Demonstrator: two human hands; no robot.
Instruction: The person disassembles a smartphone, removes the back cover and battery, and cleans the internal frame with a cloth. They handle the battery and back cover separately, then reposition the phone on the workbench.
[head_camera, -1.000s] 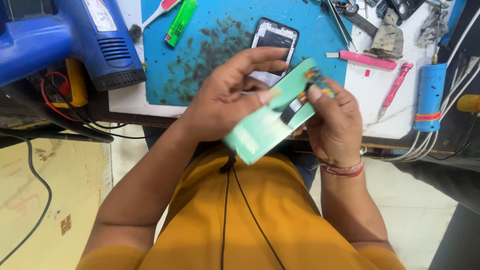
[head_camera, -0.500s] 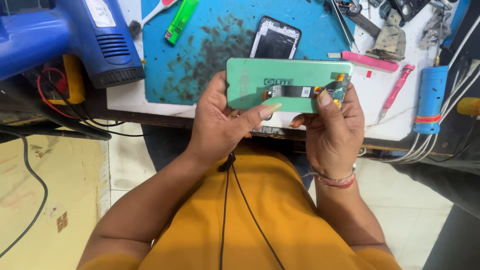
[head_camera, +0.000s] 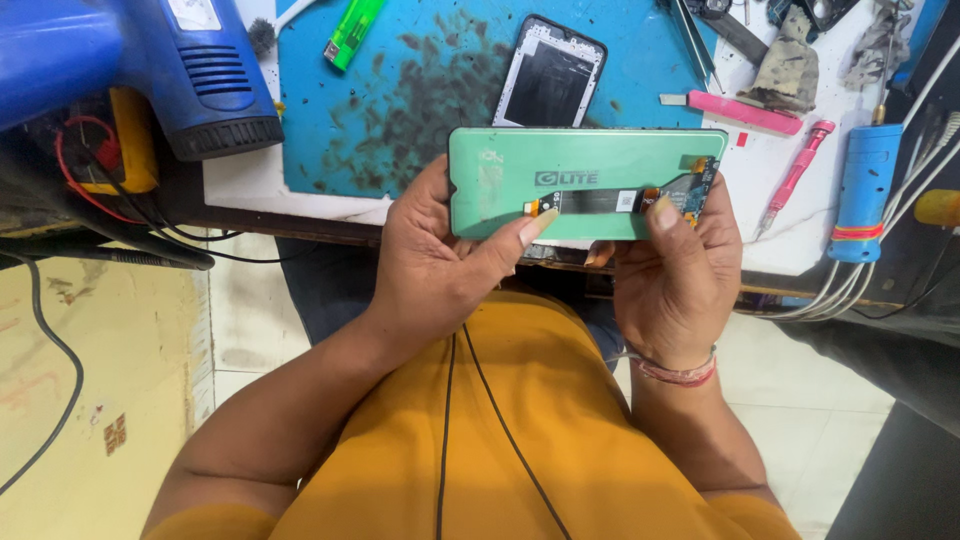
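Both of my hands hold a green phone display panel (head_camera: 585, 170) flat and lengthwise above the bench edge, its back facing me. My left hand (head_camera: 440, 265) grips its left end, thumb tip resting by the end of the black flex cable (head_camera: 590, 202). My right hand (head_camera: 672, 280) grips the right end, thumb pressed beside the small blue circuit board (head_camera: 692, 190) at the cable's other end. A phone frame (head_camera: 550, 75) with a dark inside lies on the blue work mat (head_camera: 420, 90) just beyond the panel.
A blue heat gun (head_camera: 140, 70) lies at the left over red and black wires. A green lighter (head_camera: 350, 30) sits on the mat's top. Pink tools (head_camera: 745, 112), a blue cylinder (head_camera: 860, 190), cables and metal tools crowd the right side.
The green panel has turned from a tilted, edge-up position to flat and level, and both hands have settled at its two ends with thumbs on the flex cable.
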